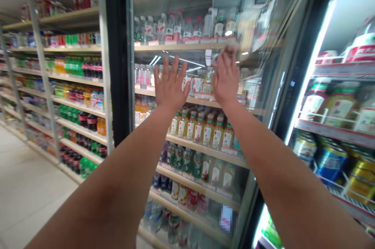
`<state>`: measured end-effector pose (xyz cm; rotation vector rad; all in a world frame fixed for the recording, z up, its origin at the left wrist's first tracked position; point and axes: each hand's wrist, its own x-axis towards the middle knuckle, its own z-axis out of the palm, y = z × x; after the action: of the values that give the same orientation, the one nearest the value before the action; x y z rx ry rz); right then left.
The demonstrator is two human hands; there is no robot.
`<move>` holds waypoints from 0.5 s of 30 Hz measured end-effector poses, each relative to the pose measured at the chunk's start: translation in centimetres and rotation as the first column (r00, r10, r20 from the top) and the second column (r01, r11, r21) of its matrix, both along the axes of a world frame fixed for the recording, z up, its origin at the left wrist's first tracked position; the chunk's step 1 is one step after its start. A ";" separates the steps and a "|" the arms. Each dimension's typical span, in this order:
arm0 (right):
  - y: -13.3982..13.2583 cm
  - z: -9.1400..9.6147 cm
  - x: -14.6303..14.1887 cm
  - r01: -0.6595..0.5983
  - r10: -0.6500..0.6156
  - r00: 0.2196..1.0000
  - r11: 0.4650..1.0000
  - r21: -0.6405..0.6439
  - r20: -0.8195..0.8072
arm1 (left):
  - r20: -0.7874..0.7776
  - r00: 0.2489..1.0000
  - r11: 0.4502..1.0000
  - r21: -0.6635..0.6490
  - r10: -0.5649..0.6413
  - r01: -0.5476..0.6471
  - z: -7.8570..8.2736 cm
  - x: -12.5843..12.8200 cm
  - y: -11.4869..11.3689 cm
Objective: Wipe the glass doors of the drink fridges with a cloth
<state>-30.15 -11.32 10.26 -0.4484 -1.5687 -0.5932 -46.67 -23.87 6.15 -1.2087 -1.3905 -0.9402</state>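
Observation:
Both my arms reach forward to a glass cooler door. My left hand is open, fingers spread, palm toward the glass. My right hand is raised beside it, fingers stretched upward and smeared by motion, against or close to the glass. Nothing is held in either hand. Behind the glass, shelves carry water bottles at the top and yellow drink bottles at mid height. The door stands swung out at an angle, its black edge to the right.
The open cooler interior on the right shows lit shelves with cans and bottles. A black door frame stands left of my hands. Further left, more cooler shelves of soft drinks run down an aisle with a pale tiled floor.

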 end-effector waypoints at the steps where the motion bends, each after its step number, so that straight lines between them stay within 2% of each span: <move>1: -0.4 -0.4 -0.4 -0.003 -0.006 0.990 0.998 0.067 0.143 | -0.008 1.000 1.000 0.002 0.010 -0.010 0.0 -0.1 0.1; 3: -0.8 -1.1 -0.9 -0.018 -0.022 0.953 0.991 0.131 0.301 | -0.018 0.999 0.999 0.003 0.033 -0.033 0.1 -0.2 0.2; 4: -0.8 -1.3 -1.0 -0.018 -0.015 0.960 0.993 0.117 0.278 | -0.017 0.999 0.999 0.003 0.043 -0.043 0.1 -0.3 0.3; 6: -0.6 -1.6 -1.3 -0.012 0.011 0.999 1.000 0.014 0.039 | -0.005 0.999 0.999 -0.002 0.048 -0.048 0.1 -0.3 0.3; 8: -0.3 -1.8 -1.3 -0.027 0.008 0.975 0.996 -0.081 -0.220 | 0.013 0.999 0.999 -0.008 0.034 -0.034 0.1 -0.2 0.3; 9: -0.1 -2.0 -1.3 -0.031 0.012 0.971 0.997 -0.075 -0.238 | 0.020 0.999 1.000 -0.011 0.028 -0.028 0.1 -0.2 0.3; 10: -0.1 -2.2 -1.2 -0.031 0.026 0.987 0.999 -0.026 -0.157 | 0.024 0.999 1.000 -0.013 0.023 -0.023 0.1 -0.1 0.3; 11: -0.1 -2.5 -1.2 -0.037 0.037 0.999 0.998 0.052 -0.001 | 0.025 0.999 1.000 -0.011 0.020 -0.019 0.1 -0.1 0.3; 13: -0.2 -2.8 -1.1 -0.070 0.018 0.960 0.981 0.178 0.280 | 0.017 1.000 1.000 -0.001 0.020 -0.020 0.0 -0.2 0.3; 14: -0.2 -2.9 -1.2 -0.064 0.007 0.954 0.981 0.183 0.299 | 0.008 1.000 1.000 0.004 0.021 -0.021 -0.1 -0.3 0.4; 15: -0.2 -2.9 -1.3 -0.035 0.003 0.975 0.989 0.141 0.223 | 0.000 1.000 1.000 0.010 0.020 -0.020 -0.1 -0.3 0.4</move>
<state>-31.41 -11.50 7.36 -0.2636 -1.7261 -0.7574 -46.98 -23.47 6.02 -1.1852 -1.3937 -0.9322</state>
